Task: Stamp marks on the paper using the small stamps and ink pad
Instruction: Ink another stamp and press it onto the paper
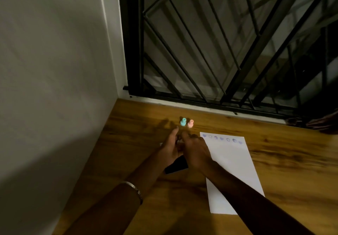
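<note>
A wooden floor (274, 161) carries white paper (232, 165), a teal stamp (183, 122) and a pink stamp (190, 123).

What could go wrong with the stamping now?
1. Both hands, left hand and right hand, crowd over one spot by the paper, so inky fingers might smudge its corner.
2. The row of purple marks lies just past the right hand; a brushing wrist could smear them if they are wet.
3. The teal stamp and pink stamp stand close ahead; a reach might topple them.
</note>
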Demonstrator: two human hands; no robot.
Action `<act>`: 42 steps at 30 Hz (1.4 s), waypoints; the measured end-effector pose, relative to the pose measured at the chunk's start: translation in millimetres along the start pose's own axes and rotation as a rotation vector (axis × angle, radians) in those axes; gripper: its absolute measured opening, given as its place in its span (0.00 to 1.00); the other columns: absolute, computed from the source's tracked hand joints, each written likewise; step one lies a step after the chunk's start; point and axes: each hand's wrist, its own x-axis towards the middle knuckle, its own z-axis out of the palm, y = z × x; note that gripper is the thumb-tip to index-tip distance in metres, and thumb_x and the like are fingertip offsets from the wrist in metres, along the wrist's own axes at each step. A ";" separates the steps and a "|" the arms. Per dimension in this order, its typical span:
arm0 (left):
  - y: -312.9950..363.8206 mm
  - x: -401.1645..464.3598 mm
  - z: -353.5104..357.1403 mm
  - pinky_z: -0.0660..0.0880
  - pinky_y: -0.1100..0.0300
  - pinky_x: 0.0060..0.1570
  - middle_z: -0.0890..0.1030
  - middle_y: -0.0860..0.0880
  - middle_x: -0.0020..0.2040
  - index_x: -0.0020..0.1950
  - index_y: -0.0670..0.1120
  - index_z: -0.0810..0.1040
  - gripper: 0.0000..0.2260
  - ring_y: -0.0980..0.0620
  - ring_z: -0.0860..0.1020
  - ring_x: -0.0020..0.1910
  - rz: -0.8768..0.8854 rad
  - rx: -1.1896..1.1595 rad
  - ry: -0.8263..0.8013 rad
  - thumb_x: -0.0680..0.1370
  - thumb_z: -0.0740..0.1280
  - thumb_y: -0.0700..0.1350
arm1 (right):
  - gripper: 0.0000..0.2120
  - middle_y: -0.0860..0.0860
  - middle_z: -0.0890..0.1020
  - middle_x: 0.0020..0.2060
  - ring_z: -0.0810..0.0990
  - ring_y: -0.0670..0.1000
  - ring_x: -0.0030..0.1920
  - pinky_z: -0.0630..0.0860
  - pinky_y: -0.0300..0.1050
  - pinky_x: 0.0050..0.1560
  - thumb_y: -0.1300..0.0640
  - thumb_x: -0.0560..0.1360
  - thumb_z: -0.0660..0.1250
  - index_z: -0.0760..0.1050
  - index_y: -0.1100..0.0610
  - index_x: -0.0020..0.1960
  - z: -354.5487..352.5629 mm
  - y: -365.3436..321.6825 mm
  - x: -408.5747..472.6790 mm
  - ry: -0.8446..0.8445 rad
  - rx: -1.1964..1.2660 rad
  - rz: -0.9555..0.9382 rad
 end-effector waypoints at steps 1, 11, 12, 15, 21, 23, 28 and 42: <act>1.0 0.9 -0.4 0.78 0.53 0.48 0.83 0.44 0.52 0.59 0.44 0.79 0.24 0.46 0.80 0.53 0.009 0.013 0.005 0.78 0.59 0.62 | 0.11 0.53 0.83 0.52 0.83 0.53 0.50 0.79 0.47 0.51 0.59 0.78 0.64 0.70 0.55 0.60 1.0 0.1 2.5 -0.004 -0.019 0.016; 24.5 35.0 -20.2 0.72 0.46 0.66 0.75 0.40 0.67 0.67 0.42 0.73 0.21 0.40 0.75 0.64 0.317 0.518 0.339 0.82 0.56 0.54 | 0.13 0.55 0.79 0.59 0.79 0.57 0.59 0.73 0.55 0.61 0.57 0.80 0.59 0.72 0.53 0.63 0.4 27.1 47.6 -0.086 -0.177 0.028; 26.2 37.1 -27.9 0.73 0.46 0.64 0.77 0.41 0.64 0.64 0.43 0.75 0.18 0.40 0.75 0.62 0.383 0.641 0.413 0.81 0.58 0.53 | 0.12 0.54 0.78 0.61 0.77 0.56 0.60 0.72 0.55 0.62 0.56 0.80 0.59 0.74 0.52 0.61 0.4 34.1 52.7 -0.088 -0.205 0.047; 33.2 41.0 -38.7 0.75 0.56 0.47 0.79 0.45 0.52 0.52 0.47 0.78 0.09 0.45 0.78 0.52 0.513 0.880 0.445 0.81 0.60 0.49 | 0.11 0.55 0.78 0.60 0.78 0.55 0.57 0.73 0.52 0.61 0.56 0.80 0.59 0.76 0.53 0.59 2.3 53.0 64.2 -0.093 -0.257 0.150; 49.6 64.7 -28.6 0.78 0.49 0.52 0.81 0.41 0.53 0.57 0.43 0.78 0.10 0.44 0.80 0.52 0.567 1.065 0.344 0.79 0.64 0.45 | 0.15 0.57 0.80 0.55 0.80 0.57 0.54 0.76 0.52 0.57 0.57 0.76 0.65 0.71 0.58 0.62 10.7 82.5 76.2 -0.064 -0.253 0.336; 50.1 71.1 -21.7 0.78 0.46 0.54 0.81 0.42 0.55 0.59 0.43 0.77 0.12 0.45 0.79 0.54 0.596 1.136 0.306 0.78 0.66 0.46 | 0.14 0.56 0.80 0.54 0.80 0.56 0.52 0.76 0.52 0.56 0.56 0.76 0.65 0.71 0.58 0.61 15.2 91.2 78.8 -0.047 -0.255 0.348; 46.4 84.1 -8.4 0.78 0.49 0.54 0.80 0.44 0.58 0.62 0.45 0.75 0.17 0.46 0.79 0.56 0.669 1.228 0.294 0.76 0.69 0.50 | 0.13 0.57 0.80 0.54 0.81 0.57 0.51 0.79 0.53 0.52 0.56 0.76 0.67 0.73 0.57 0.59 25.2 103.0 85.0 0.003 -0.180 0.335; 33.6 83.7 -12.9 0.79 0.50 0.51 0.79 0.46 0.57 0.67 0.47 0.70 0.23 0.48 0.79 0.55 0.682 1.079 0.357 0.76 0.67 0.55 | 0.16 0.55 0.78 0.59 0.75 0.58 0.60 0.69 0.56 0.61 0.49 0.75 0.68 0.76 0.54 0.60 24.6 107.7 102.4 0.002 -0.206 0.263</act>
